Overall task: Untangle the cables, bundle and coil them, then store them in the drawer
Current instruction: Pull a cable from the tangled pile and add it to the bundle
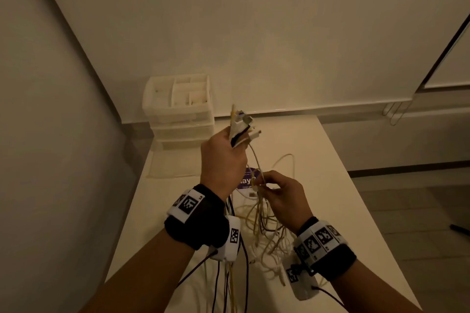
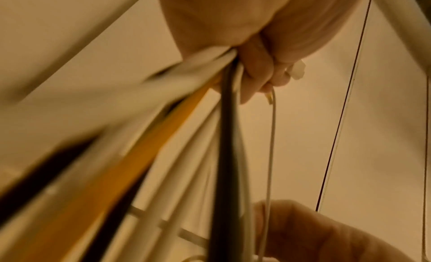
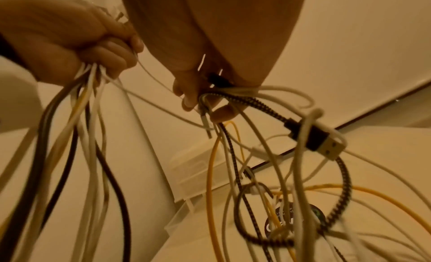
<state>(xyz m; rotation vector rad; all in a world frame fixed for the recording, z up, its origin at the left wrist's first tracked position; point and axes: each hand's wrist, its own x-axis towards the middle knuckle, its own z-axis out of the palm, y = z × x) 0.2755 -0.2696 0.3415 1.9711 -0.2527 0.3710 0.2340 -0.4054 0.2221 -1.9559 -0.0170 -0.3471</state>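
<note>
My left hand (image 1: 223, 157) is raised above the table and grips a bunch of cable ends (image 1: 241, 124), with connectors sticking out above the fist. In the left wrist view the fingers (image 2: 256, 72) are curled round white, yellow and dark cables (image 2: 163, 136) that hang down. Lower and to the right, my right hand (image 1: 282, 195) pinches several strands of the tangle (image 1: 264, 226), which droops onto the table. The right wrist view shows that hand's fingertips (image 3: 191, 98) holding white cables and a braided black cable with a USB plug (image 3: 324, 142). The plastic drawer unit (image 1: 178, 114) stands at the table's far left corner.
The white table (image 1: 318, 160) runs from me to the wall. A purple-labelled packet (image 1: 248, 180) lies on it under the cables. Black sensor leads hang from both wristbands. Metal chair legs (image 1: 394, 112) show beyond the far right edge, above the floor.
</note>
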